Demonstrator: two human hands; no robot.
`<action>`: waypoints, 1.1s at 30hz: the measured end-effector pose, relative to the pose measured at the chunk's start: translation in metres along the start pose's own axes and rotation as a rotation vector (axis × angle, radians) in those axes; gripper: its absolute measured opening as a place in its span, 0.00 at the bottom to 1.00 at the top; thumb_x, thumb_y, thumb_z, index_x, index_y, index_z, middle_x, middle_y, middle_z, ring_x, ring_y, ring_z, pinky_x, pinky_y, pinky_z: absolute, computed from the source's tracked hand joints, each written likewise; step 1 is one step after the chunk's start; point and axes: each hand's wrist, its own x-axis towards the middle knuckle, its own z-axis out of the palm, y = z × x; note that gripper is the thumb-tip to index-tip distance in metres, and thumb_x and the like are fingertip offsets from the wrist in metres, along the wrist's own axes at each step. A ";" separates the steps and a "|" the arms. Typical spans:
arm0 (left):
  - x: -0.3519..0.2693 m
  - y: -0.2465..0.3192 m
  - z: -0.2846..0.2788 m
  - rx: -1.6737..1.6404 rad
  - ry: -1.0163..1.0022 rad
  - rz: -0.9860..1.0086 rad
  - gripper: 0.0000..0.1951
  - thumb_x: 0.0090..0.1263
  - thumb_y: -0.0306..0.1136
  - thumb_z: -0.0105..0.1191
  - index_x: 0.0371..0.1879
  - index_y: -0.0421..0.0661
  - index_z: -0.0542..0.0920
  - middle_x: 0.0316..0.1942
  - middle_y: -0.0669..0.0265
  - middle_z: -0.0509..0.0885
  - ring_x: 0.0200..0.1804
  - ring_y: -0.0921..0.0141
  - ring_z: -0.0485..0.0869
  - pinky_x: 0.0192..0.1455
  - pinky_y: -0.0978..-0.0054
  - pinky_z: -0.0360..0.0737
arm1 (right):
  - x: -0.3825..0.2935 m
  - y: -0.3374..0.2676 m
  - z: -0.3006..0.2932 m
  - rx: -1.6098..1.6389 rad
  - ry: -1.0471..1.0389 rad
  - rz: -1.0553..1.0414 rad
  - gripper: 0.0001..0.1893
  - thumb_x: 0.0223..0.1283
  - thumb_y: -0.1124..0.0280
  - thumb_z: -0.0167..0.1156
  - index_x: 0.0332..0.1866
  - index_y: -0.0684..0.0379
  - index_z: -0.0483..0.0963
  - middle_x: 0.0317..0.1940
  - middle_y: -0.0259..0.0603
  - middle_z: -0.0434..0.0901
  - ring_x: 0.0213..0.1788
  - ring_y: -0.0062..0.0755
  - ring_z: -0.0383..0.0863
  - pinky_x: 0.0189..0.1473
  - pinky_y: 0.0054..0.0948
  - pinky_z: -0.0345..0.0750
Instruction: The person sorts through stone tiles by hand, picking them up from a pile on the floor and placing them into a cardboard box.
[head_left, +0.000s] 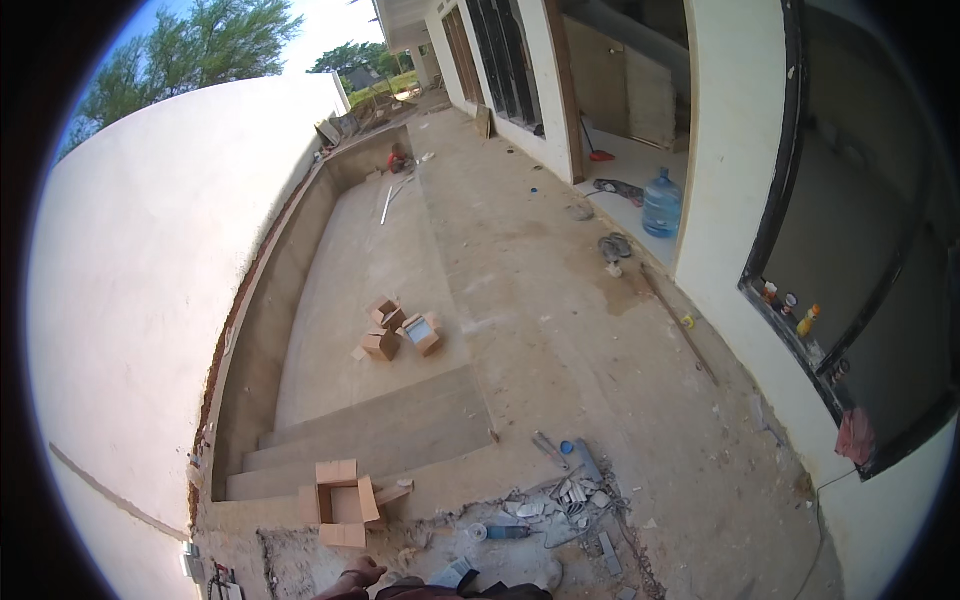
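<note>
My left hand (364, 571) is low in the picture, its fingers curled, just below an open, empty cardboard box (346, 505). Whether it holds anything cannot be made out. My right hand is out of view. Before me an angle grinder (501, 532) lies on broken, dusty ground, its disc to the left. Right of it are a heap of tile offcuts (576, 493) and a tangled cable. A blue round lid (566, 447) and a grey tile strip (589, 460) lie just behind them.
Concrete steps (367, 442) lead down into a sunken basin. Three cardboard boxes (381, 344) stand on its floor; a person in red (398, 158) crouches at the far end. A long rod (679, 322) lies at right, near sandals (615, 246) and a water jug (662, 204) in the doorway.
</note>
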 end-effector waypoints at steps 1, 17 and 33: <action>0.002 -0.001 -0.001 -0.015 0.001 0.013 0.29 0.64 0.58 0.67 0.52 0.45 0.90 0.54 0.50 0.91 0.61 0.54 0.88 0.66 0.61 0.82 | -0.005 -0.001 0.003 -0.011 0.007 -0.007 0.16 0.66 0.59 0.68 0.45 0.64 0.87 0.35 0.45 0.88 0.37 0.38 0.86 0.39 0.42 0.82; 0.202 -0.262 -0.006 -0.290 -0.088 0.167 0.29 0.67 0.56 0.65 0.58 0.46 0.87 0.55 0.44 0.89 0.63 0.49 0.86 0.68 0.56 0.80 | -0.220 -0.005 0.208 -0.197 0.255 -0.158 0.14 0.67 0.62 0.66 0.44 0.64 0.87 0.35 0.46 0.88 0.37 0.38 0.86 0.41 0.41 0.82; 0.264 -0.520 -0.052 -0.028 -0.345 0.417 0.28 0.70 0.58 0.63 0.59 0.50 0.88 0.55 0.50 0.90 0.62 0.53 0.87 0.66 0.58 0.81 | -0.482 -0.023 0.412 -0.226 0.385 -0.154 0.12 0.69 0.66 0.64 0.43 0.64 0.87 0.35 0.46 0.88 0.38 0.38 0.86 0.43 0.40 0.82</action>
